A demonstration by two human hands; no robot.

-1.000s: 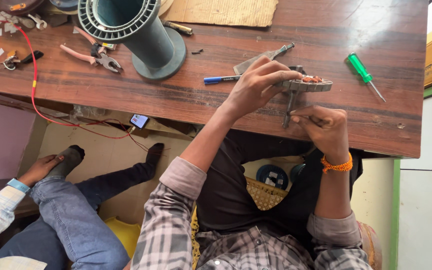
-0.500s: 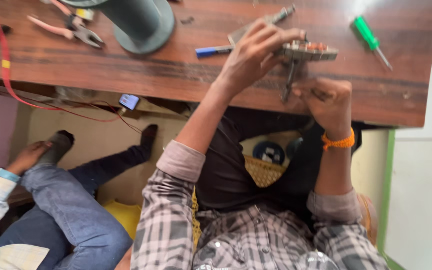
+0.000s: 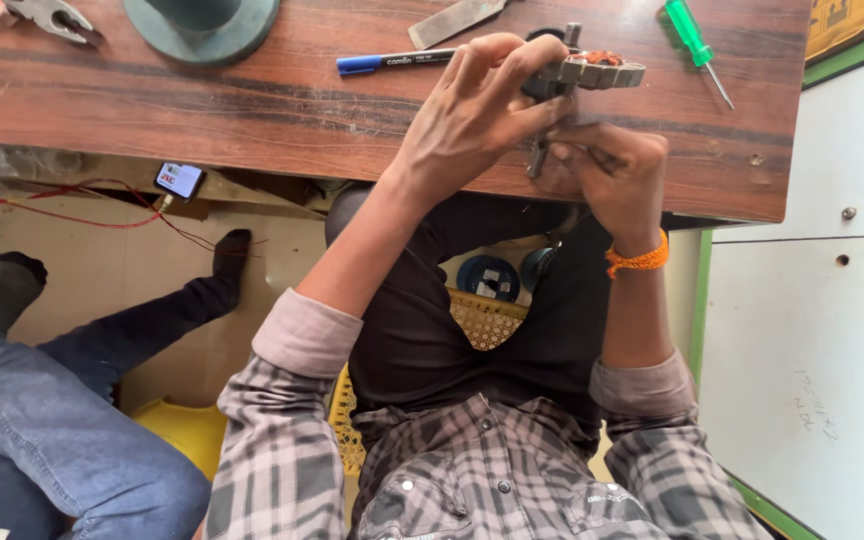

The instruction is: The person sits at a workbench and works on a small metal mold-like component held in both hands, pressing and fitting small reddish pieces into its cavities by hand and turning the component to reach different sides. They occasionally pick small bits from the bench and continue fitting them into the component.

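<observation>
Both hands work at the upper middle of the frame, over the near edge of the brown wooden desk [image 3: 252,110]. Left hand [image 3: 472,115] is curled around a round grey metal motor stator with copper windings [image 3: 597,70], holding it level. Right hand [image 3: 607,175] closes beneath it on a thin dark tool, mostly hidden. A steady left grip and short, controlled strokes seem best, sparing the windings. Blue marker pen [image 3: 392,62] and green-handled screwdriver [image 3: 694,38] lie alongside.

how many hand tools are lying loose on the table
4: pliers at the far left edge, a flat file at top centre, a blue marker below it, a green screwdriver at right. More may lie out of frame.
</observation>
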